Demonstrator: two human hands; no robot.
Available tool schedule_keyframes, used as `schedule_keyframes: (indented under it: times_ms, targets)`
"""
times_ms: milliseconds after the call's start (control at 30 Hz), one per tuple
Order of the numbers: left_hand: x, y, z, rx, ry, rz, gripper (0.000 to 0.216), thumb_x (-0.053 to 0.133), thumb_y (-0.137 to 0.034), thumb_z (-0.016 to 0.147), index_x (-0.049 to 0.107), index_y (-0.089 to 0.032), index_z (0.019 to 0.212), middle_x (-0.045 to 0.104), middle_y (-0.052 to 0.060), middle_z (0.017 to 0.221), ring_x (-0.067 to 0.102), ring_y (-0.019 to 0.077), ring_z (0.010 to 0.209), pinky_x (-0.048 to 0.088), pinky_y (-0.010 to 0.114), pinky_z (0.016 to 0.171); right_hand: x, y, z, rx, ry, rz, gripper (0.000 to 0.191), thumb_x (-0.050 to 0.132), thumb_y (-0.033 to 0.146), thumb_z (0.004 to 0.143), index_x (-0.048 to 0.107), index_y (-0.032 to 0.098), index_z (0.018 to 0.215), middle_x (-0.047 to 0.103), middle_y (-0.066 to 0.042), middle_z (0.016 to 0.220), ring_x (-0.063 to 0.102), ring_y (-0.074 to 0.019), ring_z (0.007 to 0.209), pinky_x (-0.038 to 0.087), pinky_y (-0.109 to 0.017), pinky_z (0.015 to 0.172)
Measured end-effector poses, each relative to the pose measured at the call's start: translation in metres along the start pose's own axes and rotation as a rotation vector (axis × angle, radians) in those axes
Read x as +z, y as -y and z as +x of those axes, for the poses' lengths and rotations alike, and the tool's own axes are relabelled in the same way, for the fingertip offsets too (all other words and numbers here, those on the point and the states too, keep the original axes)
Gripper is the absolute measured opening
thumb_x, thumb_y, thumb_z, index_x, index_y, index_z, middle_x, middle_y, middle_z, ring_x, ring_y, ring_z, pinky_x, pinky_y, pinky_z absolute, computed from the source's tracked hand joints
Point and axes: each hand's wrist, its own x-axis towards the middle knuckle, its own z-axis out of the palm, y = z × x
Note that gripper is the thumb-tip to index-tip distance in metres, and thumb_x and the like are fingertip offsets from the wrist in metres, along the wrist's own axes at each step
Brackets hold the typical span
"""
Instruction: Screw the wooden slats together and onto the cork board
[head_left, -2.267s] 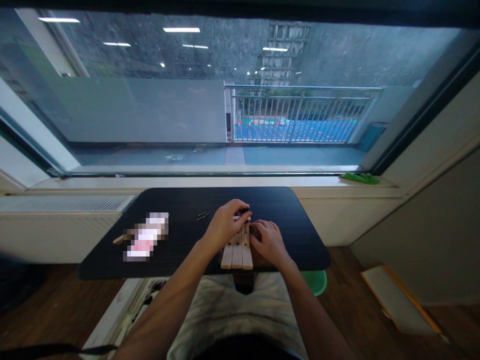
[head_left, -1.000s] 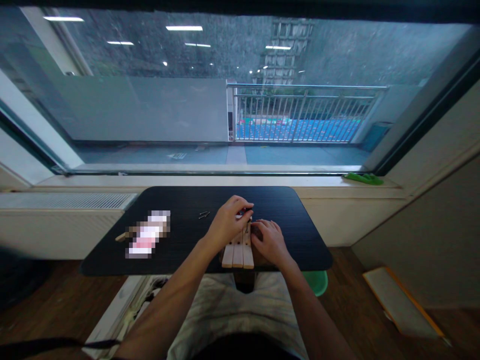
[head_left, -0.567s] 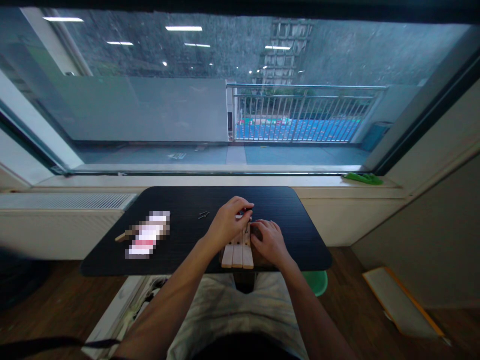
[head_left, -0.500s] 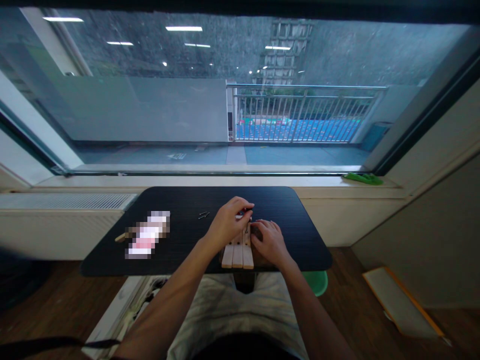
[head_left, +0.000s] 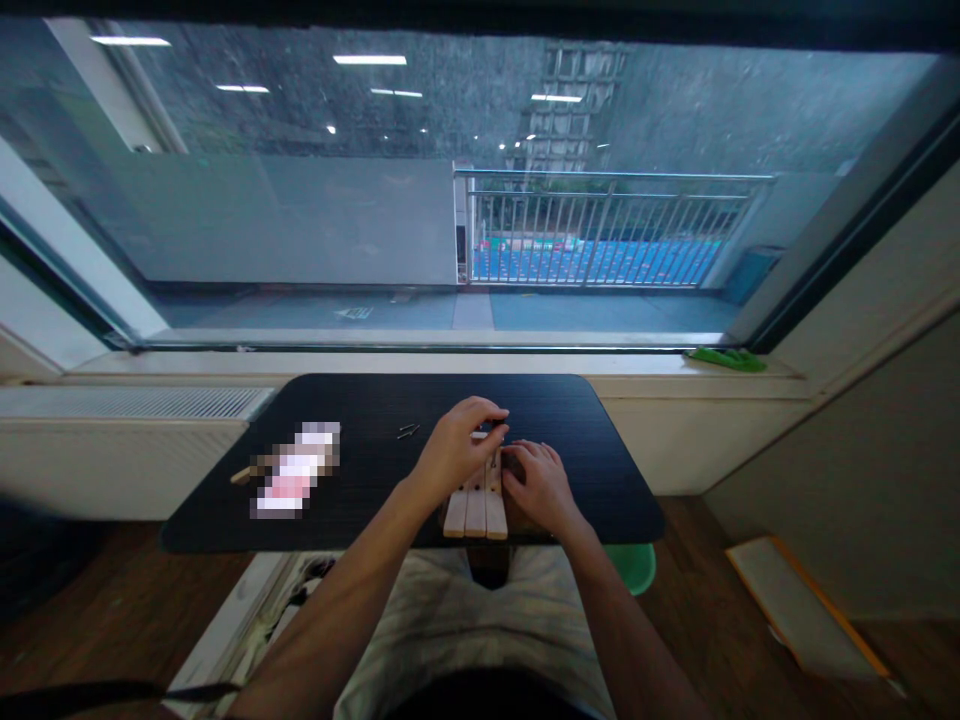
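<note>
Light wooden slats (head_left: 475, 512) lie side by side near the table's front edge, with small dark holes in them. Under and beside them shows a dark brown piece (head_left: 534, 530), partly covered by my right hand. My left hand (head_left: 459, 440) is above the slats' far end, thumb and forefinger pinched on a small dark thing (head_left: 496, 422) too small to name. A thin metal screw (head_left: 493, 460) seems to stand in the right-hand slat. My right hand (head_left: 541, 482) is curled against that slat's right edge, fingertips and thumb touching it, bracing the slats.
Several loose screws (head_left: 408, 431) lie on the black table (head_left: 360, 500), left of my hands. A blurred-out pale item (head_left: 289, 475) and a wooden stick (head_left: 241, 475) are farther left. A green bowl (head_left: 634, 568) shows below the table's right edge; a window sill (head_left: 450, 362) runs behind.
My left hand's fingertips have shifted very slightly around the small thing above the slats. My right hand and the slats stay in place.
</note>
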Motion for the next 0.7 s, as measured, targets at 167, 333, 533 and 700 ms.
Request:
schedule_keyframes:
  times_ms: [167,333,533,700]
  targets:
    - [0.0004,-0.0002,-0.0006,-0.033,-0.022,0.031,0.015,0.063,-0.016,0.082,0.067,-0.019,0.096,0.062,0.005,0.094,0.063,0.015,0.086,0.055,0.029,0.076,0.0007,-0.0013,-0.0004,-0.003,-0.004,-0.002,0.026,0.055,0.024,0.083,0.065,0.021,0.107,0.066,-0.009,0.113,0.057,-0.0242,0.105,0.036,-0.044,0.099]
    - [-0.0004,-0.0024,-0.0007,-0.04,-0.009,0.002,0.014,0.061,-0.015,0.084,0.067,-0.019,0.096,0.062,0.004,0.093,0.063,0.0147,0.085,0.056,0.028,0.074,0.0011,-0.0018,-0.0005,-0.011,-0.012,0.001,0.025,0.054,0.024,0.084,0.065,0.021,0.106,0.066,-0.009,0.113,0.057,-0.0242,0.105,0.037,-0.043,0.098]
    - [-0.0009,-0.0029,0.0008,-0.01,-0.002,0.01,0.015,0.059,-0.013,0.083,0.066,-0.019,0.095,0.065,0.005,0.092,0.064,0.0153,0.087,0.055,0.029,0.078,0.0016,-0.0024,0.0,-0.009,-0.007,0.009,0.026,0.055,0.023,0.083,0.065,0.022,0.106,0.066,-0.008,0.112,0.057,-0.0237,0.105,0.036,-0.043,0.098]
    - [-0.0014,-0.003,0.0012,-0.011,0.011,0.022,0.016,0.058,-0.012,0.083,0.065,-0.018,0.096,0.066,0.005,0.094,0.064,0.0153,0.088,0.054,0.03,0.08,0.0006,-0.0016,-0.0002,-0.014,-0.011,0.008,0.025,0.055,0.024,0.083,0.065,0.022,0.105,0.066,-0.009,0.112,0.057,-0.0236,0.106,0.037,-0.043,0.098]
